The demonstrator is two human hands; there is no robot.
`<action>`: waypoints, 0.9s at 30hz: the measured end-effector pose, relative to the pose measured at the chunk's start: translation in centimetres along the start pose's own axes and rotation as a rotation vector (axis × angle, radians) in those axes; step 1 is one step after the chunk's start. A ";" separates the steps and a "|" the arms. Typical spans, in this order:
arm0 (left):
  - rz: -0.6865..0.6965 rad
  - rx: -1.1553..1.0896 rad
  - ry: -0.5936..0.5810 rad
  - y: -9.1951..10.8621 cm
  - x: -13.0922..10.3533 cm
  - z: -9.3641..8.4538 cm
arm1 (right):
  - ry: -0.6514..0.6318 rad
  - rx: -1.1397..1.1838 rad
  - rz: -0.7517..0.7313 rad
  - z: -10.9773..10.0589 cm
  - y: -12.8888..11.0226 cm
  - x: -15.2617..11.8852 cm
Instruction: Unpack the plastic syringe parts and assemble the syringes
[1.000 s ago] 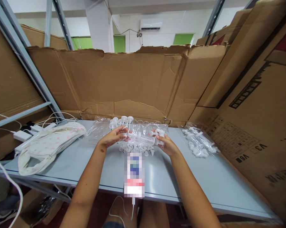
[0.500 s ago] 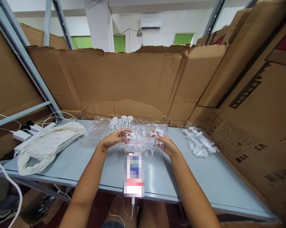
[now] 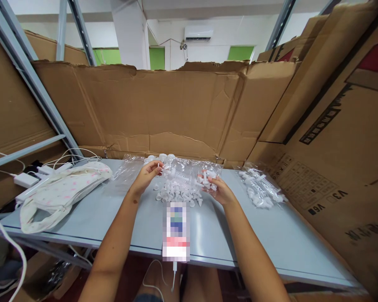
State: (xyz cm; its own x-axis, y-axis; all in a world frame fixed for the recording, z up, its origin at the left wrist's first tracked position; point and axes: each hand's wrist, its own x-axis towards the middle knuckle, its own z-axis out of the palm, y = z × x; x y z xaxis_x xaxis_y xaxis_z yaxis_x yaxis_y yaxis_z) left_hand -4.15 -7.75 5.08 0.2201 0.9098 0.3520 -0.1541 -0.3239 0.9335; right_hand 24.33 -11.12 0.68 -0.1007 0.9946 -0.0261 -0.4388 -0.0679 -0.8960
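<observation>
Between my hands is a clear plastic bag [image 3: 189, 166] with transparent, ribbed-looking pieces and white plastic parts [image 3: 204, 178] in it. My left hand [image 3: 147, 175] pinches the bag's left edge between thumb and fingers. At the other end, my right hand [image 3: 221, 191] is closed on the bag beside the white parts. Just below the bag lies a loose pile of small white caps [image 3: 178, 193] on the table. Behind my left hand are several white round-topped pieces [image 3: 166, 157], partly hidden by my fingers.
A phone [image 3: 176, 233] with a blurred screen lies at the table's front edge, its cable hanging down. Another bag of white parts [image 3: 261, 186] lies to the right. At left are a patterned cloth bag [image 3: 65, 195] and a power strip [image 3: 34, 186]. Cardboard walls [image 3: 164, 109] enclose the table.
My left hand has moved up and slightly left, away from the transparent pieces. The bag has sunk and shifted back, uncovering more of the cap pile. My right hand stays nearly in place.
</observation>
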 end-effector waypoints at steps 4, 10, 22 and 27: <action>-0.010 -0.078 0.077 0.1 0.2 -0.4 | 0.017 0.010 0.008 -0.2 0.1 0.2; 0.002 -0.202 0.201 0.9 0.2 -1.1 | 0.001 0.052 -0.015 -0.5 -0.1 0.3; 0.000 -0.267 0.505 2.7 -4.4 -4.2 | 0.016 0.192 -0.028 -0.6 -0.4 0.3; 0.019 -0.239 0.586 2.6 -7.9 -5.8 | 0.060 0.257 -0.040 -0.6 -0.6 0.4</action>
State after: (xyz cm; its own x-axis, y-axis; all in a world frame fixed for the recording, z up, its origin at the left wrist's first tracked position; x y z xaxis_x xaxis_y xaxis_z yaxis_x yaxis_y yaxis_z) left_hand -11.82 -14.25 4.33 -0.3387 0.9174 0.2090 -0.3784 -0.3362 0.8624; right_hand 25.06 -10.68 0.90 -0.0290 0.9992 -0.0265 -0.6548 -0.0390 -0.7548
